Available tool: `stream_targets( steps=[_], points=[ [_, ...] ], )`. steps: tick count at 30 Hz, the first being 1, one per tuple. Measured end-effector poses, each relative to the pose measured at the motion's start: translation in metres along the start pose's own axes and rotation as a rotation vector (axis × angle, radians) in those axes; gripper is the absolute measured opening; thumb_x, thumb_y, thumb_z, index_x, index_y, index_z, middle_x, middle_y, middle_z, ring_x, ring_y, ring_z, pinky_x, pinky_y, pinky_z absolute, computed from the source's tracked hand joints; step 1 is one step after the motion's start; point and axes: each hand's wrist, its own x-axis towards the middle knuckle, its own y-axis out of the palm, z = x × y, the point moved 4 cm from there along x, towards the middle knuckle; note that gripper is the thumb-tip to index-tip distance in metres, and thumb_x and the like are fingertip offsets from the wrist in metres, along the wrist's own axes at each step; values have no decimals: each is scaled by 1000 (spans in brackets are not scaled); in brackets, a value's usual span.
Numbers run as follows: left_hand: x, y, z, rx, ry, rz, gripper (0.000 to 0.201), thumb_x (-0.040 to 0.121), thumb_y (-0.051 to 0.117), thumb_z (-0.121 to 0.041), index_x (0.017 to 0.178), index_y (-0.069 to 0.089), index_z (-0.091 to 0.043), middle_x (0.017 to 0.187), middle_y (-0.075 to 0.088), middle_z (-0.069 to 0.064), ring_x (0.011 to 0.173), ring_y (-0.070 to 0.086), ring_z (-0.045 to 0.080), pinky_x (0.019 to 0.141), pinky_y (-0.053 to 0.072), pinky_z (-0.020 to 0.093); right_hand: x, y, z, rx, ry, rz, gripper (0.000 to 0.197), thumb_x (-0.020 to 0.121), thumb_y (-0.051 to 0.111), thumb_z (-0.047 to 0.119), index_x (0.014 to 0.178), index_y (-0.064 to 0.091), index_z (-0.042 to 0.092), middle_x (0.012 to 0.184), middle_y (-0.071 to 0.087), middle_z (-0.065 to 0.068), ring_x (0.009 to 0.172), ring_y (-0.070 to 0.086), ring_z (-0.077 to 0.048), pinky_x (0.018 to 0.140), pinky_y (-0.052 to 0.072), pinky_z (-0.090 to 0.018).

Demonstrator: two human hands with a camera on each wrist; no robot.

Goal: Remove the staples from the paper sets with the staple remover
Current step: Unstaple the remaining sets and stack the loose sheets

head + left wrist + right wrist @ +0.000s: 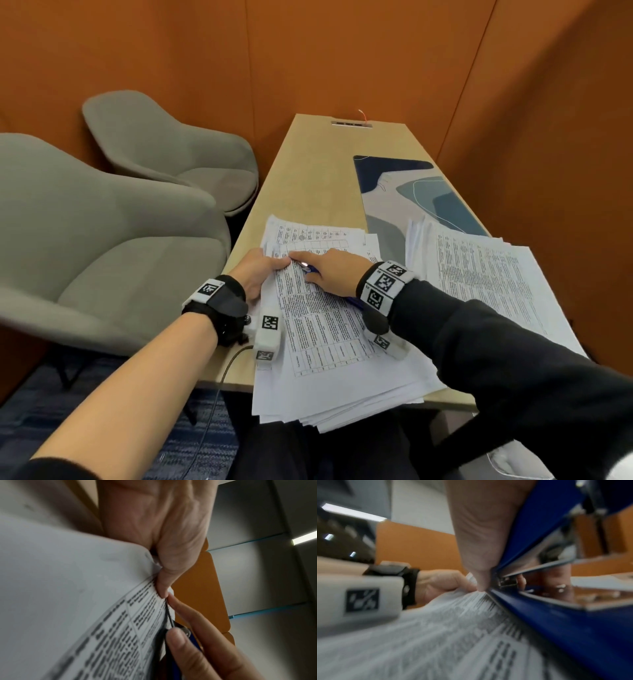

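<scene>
In the head view, the left hand (pixel 261 270) pinches the far left corner of the top paper set (pixel 318 318), thumb on top, on the near stack on the wooden table (pixel 308 178). The right hand (pixel 330 274) is closed around the blue staple remover (pixel 310 268), its index finger stretched to that same corner. A second paper pile (pixel 486 274) lies to the right, partly on a patterned mat (pixel 411 192). Two grey chairs (pixel 113 226) stand at the left

In the left wrist view, the thumb (pixel 163 586) presses the printed corner and the thin metal tip (pixel 169 613) lies along the paper edge

In the right wrist view, the remover's blue body (pixel 556 615) rests on the sheet, its metal nose at the corner, beside the index fingertip (pixel 480 585)
</scene>
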Motion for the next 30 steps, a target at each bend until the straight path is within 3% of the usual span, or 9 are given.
stream_targets(
  steps=[5,9,12,16,18,20,25,28,30],
  points=[
    [2,0,0,-8,8,-15,35,89,60,2,123,56,2,108,69,23,92,70,38,79,58,50,7,-5,-14,267,-22,101,44,103,37,43,147,36,41,152,40,3,135,41,-21,108,26,-28],
    [0,1,-1,-11,5,0,35,89,59,1,124,56,2,107,69,24,91,70,38,76,58,47,2,-6,-16,493,-48,85,44,104,39,38,147,40,33,155,35,4,141,33,-16,105,19,-19],
    [-8,4,-4,-63,-62,55,28,90,59,-14,116,61,-2,101,71,21,82,71,35,66,59,42,-3,-7,-6,306,-57,96,53,97,51,47,147,35,42,150,42,2,133,42,-20,107,30,-29],
    [-8,8,-4,-17,-71,26,27,93,56,-11,116,61,2,105,70,23,88,69,39,77,58,49,-13,-10,21,-179,-115,70,58,99,49,36,151,25,41,114,62,-5,95,57,-19,75,39,-27],
    [-5,10,-4,21,-54,-19,22,92,55,-2,112,62,4,102,70,24,82,69,36,67,60,43,-17,-11,32,-426,-118,15,55,102,39,28,152,20,39,83,53,-2,70,53,-19,57,37,-29],
    [-1,10,-5,64,-32,-82,22,88,58,4,109,64,6,101,69,23,81,69,35,65,59,40,-20,-7,39,-577,-137,8,57,102,33,18,154,15,32,72,41,-2,56,42,-18,47,33,-30],
    [6,11,-5,169,-29,-146,21,84,63,5,105,66,9,99,70,22,81,68,32,72,57,38,-26,-3,43,-708,-172,-21,56,103,34,17,154,14,25,96,50,-12,75,58,-27,61,47,-40],
    [3,9,-7,243,-60,-94,20,86,62,-1,104,65,7,98,70,22,84,68,34,79,57,43,-22,-6,31,-511,-160,-21,55,103,37,29,152,15,40,90,55,-5,63,51,-19,58,44,-34],
    [0,7,-9,273,-70,-55,19,89,59,-2,106,63,5,94,69,21,80,67,33,78,57,43,-20,-9,12,-248,-100,28,57,99,46,38,150,20,47,105,64,-4,83,61,-21,73,51,-34]
  ],
)
